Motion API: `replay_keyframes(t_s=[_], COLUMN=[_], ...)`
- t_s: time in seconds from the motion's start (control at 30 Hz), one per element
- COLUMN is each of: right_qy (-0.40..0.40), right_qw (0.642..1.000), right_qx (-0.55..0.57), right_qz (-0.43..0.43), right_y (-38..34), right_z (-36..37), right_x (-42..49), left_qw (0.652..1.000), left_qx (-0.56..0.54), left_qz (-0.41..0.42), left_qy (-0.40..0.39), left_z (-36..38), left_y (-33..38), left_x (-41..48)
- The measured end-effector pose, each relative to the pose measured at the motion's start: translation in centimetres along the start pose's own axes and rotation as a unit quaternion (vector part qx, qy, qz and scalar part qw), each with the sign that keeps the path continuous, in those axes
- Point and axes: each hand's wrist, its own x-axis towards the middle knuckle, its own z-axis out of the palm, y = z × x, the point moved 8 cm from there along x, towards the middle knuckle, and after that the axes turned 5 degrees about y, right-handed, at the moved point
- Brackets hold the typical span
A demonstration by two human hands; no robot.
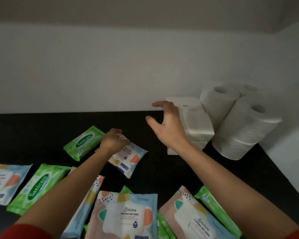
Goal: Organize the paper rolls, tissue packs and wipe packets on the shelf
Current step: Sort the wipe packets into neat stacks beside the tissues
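Observation:
On the black shelf my left hand grips the far end of a pastel wipe packet lying near the middle. A green Sanicare wipe packet lies just left of that hand. My right hand hovers with fingers spread, just left of the stacked white tissue packs by the back wall, holding nothing. Three white paper rolls stand in the back right corner. Several more pastel wipe packets and green wipe packets lie scattered along the front.
The white back wall and right side wall close in the shelf. A bare black strip runs along the back left of the shelf, and another lies between the tissue packs and the front packets.

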Motion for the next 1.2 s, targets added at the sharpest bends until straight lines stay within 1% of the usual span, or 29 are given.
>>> replay_keyframes(t_s=[0.1, 0.23, 0.3, 0.4, 0.47, 0.53, 0.63, 0.73, 0.87, 0.93, 0.97, 1.07, 1.13, 1.2], right_qy=[-0.038, -0.122, -0.171, -0.238, -0.287, -0.309, -0.305, -0.298, -0.291, -0.285, -0.28, -0.259, -0.242, -0.201], right_qw=[0.999, 0.984, 0.97, 0.945, 0.923, 0.912, 0.911, 0.905, 0.891, 0.884, 0.881, 0.854, 0.844, 0.84], right_qx=[-0.001, -0.003, -0.027, -0.084, -0.122, -0.146, -0.161, -0.156, -0.068, -0.055, -0.032, 0.095, 0.161, 0.219], right_qz=[0.034, 0.126, 0.168, 0.209, 0.223, 0.225, 0.227, 0.26, 0.342, 0.366, 0.381, 0.441, 0.45, 0.454], right_y=[0.4, 2.9, 4.3, 6.0, 6.8, 7.2, 7.4, 7.8, 8.2, 8.7, 8.8, 8.8, 8.0, 7.7], right_z=[3.1, 7.7, 9.8, 12.0, 13.2, 13.9, 14.3, 14.2, 14.0, 14.0, 14.1, 14.2, 13.9, 13.6], right_x=[-0.8, -2.5, -3.6, -4.9, -5.8, -6.3, -6.3, -6.3, -6.8, -6.9, -7.0, -7.6, -7.7, -7.5], left_qw=[0.997, 0.985, 0.984, 0.987, 0.987, 0.986, 0.988, 0.994, 0.997, 0.997, 0.997, 0.995, 0.991, 0.982], left_qx=[0.069, 0.168, 0.176, 0.154, 0.154, 0.158, 0.139, 0.073, -0.002, -0.021, -0.029, -0.074, -0.121, -0.18], left_qz=[0.017, 0.03, 0.016, 0.0, 0.01, 0.035, 0.06, 0.065, 0.074, 0.076, 0.075, 0.067, 0.051, 0.007], left_qy=[-0.007, -0.003, -0.02, -0.042, -0.044, -0.048, -0.042, -0.039, -0.028, -0.022, -0.021, -0.028, -0.038, -0.063], left_z=[-0.4, -1.2, -1.3, -1.5, -1.5, -1.2, -1.0, -0.8, -1.0, -1.1, -1.1, -0.9, -0.8, -0.4], left_y=[-1.6, -3.5, -4.5, -5.5, -5.6, -5.3, -4.9, -5.0, -5.0, -5.0, -5.0, -4.9, -4.8, -5.0], left_x=[0.1, 0.7, 1.1, 1.6, 1.7, 1.7, 1.6, 1.6, 1.5, 1.5, 1.5, 1.3, 0.9, 0.7])
